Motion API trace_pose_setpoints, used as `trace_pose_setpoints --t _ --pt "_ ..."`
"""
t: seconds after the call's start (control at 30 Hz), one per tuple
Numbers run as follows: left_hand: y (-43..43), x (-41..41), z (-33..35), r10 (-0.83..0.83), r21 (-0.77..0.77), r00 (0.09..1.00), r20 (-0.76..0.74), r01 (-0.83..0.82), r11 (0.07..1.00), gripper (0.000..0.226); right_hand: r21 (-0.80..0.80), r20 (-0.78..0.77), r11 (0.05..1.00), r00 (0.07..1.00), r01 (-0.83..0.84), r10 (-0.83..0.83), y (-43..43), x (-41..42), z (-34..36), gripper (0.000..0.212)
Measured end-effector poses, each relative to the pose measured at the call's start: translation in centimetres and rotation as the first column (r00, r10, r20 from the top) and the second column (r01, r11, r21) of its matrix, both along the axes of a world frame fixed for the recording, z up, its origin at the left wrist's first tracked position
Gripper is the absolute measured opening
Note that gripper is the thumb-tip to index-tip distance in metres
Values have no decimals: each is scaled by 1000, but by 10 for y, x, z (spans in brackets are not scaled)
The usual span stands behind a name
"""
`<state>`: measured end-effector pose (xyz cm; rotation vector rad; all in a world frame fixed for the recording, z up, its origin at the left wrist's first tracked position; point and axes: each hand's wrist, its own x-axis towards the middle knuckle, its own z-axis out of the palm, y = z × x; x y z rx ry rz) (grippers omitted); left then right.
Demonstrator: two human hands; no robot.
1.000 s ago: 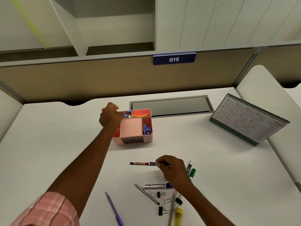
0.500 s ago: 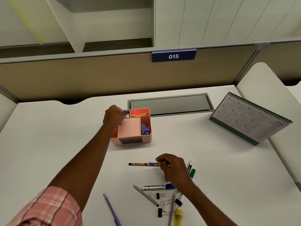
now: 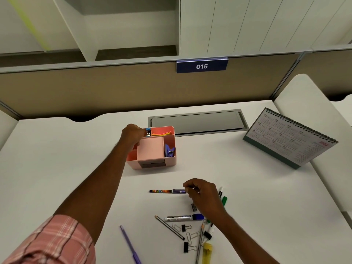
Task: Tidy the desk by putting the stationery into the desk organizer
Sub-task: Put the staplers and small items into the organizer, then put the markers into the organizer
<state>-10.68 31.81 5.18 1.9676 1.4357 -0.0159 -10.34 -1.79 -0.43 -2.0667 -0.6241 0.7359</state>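
Note:
A pink desk organizer (image 3: 152, 164) stands mid-desk, holding yellow items, a blue clip and a small blue item at its back left corner. My left hand (image 3: 132, 135) is closed at that back left corner, touching the small blue item (image 3: 148, 132). My right hand (image 3: 202, 193) pinches the right end of a multicoloured pen (image 3: 166, 191) lying on the desk. Below lie a blue-capped marker (image 3: 183, 217), a dark pencil (image 3: 169, 227), a purple pen (image 3: 130, 244), a yellow highlighter (image 3: 206, 252), several binder clips and paper clips, and a green marker (image 3: 224, 200).
A desk calendar (image 3: 289, 138) stands at the right. A grey cable hatch (image 3: 198, 121) lies behind the organizer. A beige partition with a "015" sign (image 3: 202, 66) closes the desk's far edge. White desk surface spreads left of my left arm.
My left hand has shifted slightly over the organizer's back left corner. My right hand stays on the multicoloured pen, which has not moved on the desk.

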Motion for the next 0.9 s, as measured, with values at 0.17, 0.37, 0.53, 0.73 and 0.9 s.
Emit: trace_pose_setpoints --t 0.17,0.37,0.53,0.73,0.9 --pt "-14 -8 14 11 60 999 48 -14 998 25 6 12 1000 1000 2 -2 -3 1 2 17" --pt "-56 -35 29 94 289 959 268 -173 942 13 31 8 999 1000 26 -26 -12 0 2 16" --pt "-128 -76 17 -112 289 890 441 -23 957 14 23 -10 999 999 39 -39 -27 -4 3 19" --pt "-203 -124 -25 -429 139 866 256 406 903 11 -117 133 992 989 -48 63 -49 -16 1 16" --pt "-241 -151 -68 -619 144 768 164 602 786 28 -377 412 887 810 -266 418 -64 -35 -11 28"
